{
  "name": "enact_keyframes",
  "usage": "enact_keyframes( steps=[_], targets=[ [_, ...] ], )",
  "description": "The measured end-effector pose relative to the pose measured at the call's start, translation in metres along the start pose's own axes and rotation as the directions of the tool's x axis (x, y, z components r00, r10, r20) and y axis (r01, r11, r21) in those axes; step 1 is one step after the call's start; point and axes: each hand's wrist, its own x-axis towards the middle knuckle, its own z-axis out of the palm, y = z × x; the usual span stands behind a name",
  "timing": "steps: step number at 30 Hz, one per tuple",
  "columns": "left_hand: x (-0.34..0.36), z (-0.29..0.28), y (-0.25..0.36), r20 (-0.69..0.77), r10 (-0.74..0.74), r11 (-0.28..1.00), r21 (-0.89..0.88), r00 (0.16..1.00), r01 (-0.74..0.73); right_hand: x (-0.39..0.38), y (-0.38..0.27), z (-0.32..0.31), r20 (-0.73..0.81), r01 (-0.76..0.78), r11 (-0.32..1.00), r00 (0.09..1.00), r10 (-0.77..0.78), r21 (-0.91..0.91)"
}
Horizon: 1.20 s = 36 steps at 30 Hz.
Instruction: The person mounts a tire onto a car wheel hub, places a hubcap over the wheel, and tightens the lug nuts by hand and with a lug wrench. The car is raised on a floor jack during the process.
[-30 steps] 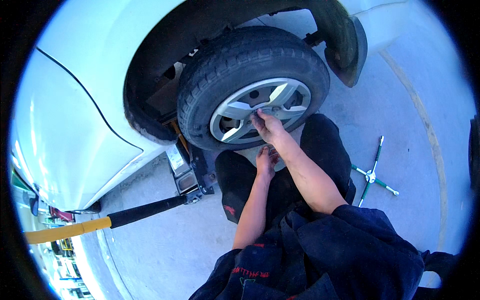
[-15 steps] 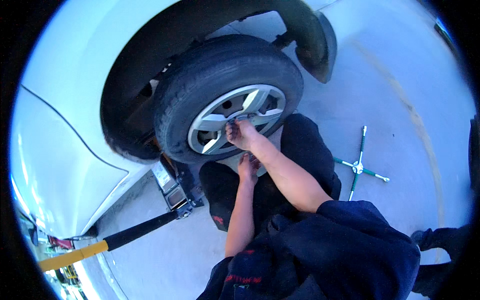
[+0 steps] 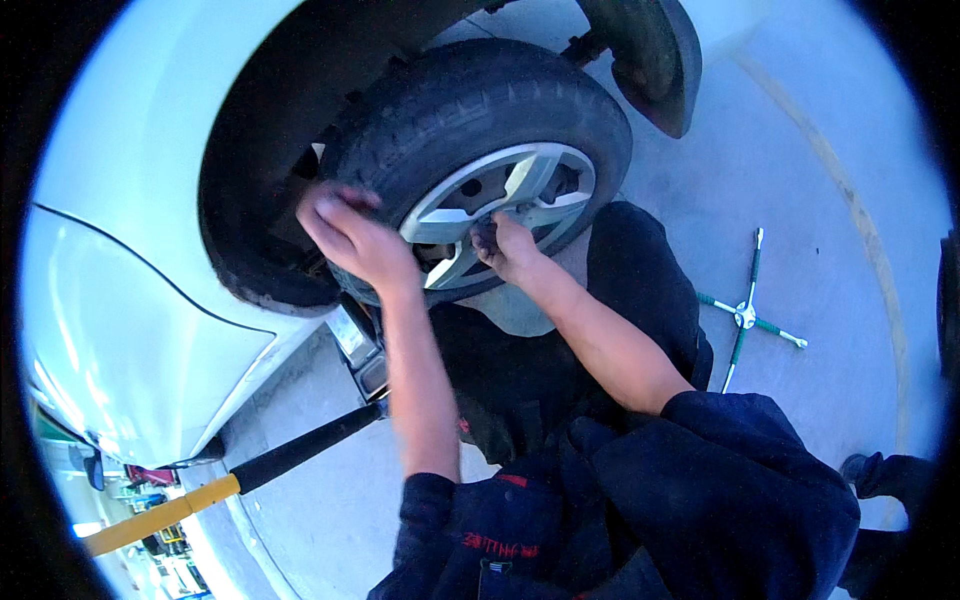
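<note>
A wheel with a black tyre (image 3: pixel 480 85) and a silver spoked rim (image 3: pixel 532 175) sits in the wheel arch of a white car (image 3: pixel 120 180). My right hand (image 3: pixel 510 245) is at the centre of the rim, fingers curled in against the hub; what they grip, if anything, is hidden. Up at the tyre's left side is my left hand (image 3: pixel 358 240), slightly blurred, its fingers stretched out beside the tread with nothing visible in them. I cannot tell whether it touches the rubber.
On the floor to the right lies a four-way lug wrench (image 3: pixel 745 315) with green grips. A jack (image 3: pixel 365 365) stands below the car, its black and yellow handle (image 3: pixel 300 450) reaching out to the lower left. Another person's dark-clothed leg (image 3: pixel 895 475) shows at the right edge.
My left hand has risen from below the rim to the tyre's left side. My right hand stays at the hub, fingers still curled. The whole view has shifted a little.
</note>
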Motion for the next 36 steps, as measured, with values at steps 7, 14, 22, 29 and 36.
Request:
enact_keyframes(
  steps=[7, 14, 22, 29, 36],
  targets=[
    [0.062, 0.064, -0.014, 0.356, 0.244, 0.699, 0.580, 0.902, -0.418, 0.018, -0.001, -0.012, 0.299, -0.328, 0.909, 0.922, 0.248, 0.257],
    [0.066, 0.061, -0.021, 0.383, 0.283, 0.630, 0.617, 0.879, -0.472, 0.011, 0.005, -0.015, 0.241, -0.215, 0.860, 0.964, 0.112, 0.463],
    [0.062, 0.066, -0.010, 0.309, 0.125, 0.624, 0.714, 0.943, -0.317, -0.001, -0.001, -0.009, 0.149, -0.035, 0.965, 0.989, -0.004, 0.259],
    [0.050, 0.065, -0.010, 0.199, 0.191, 0.671, 0.689, 0.961, -0.275, 0.001, -0.003, -0.012, 0.124, 0.484, 0.645, 0.845, -0.520, -0.591],
    [0.054, 0.058, -0.022, 0.245, 0.283, 0.646, 0.666, 0.927, -0.373, -0.004, 0.004, -0.009, 0.219, 0.613, 0.329, 0.648, -0.729, -0.719]
  ],
)
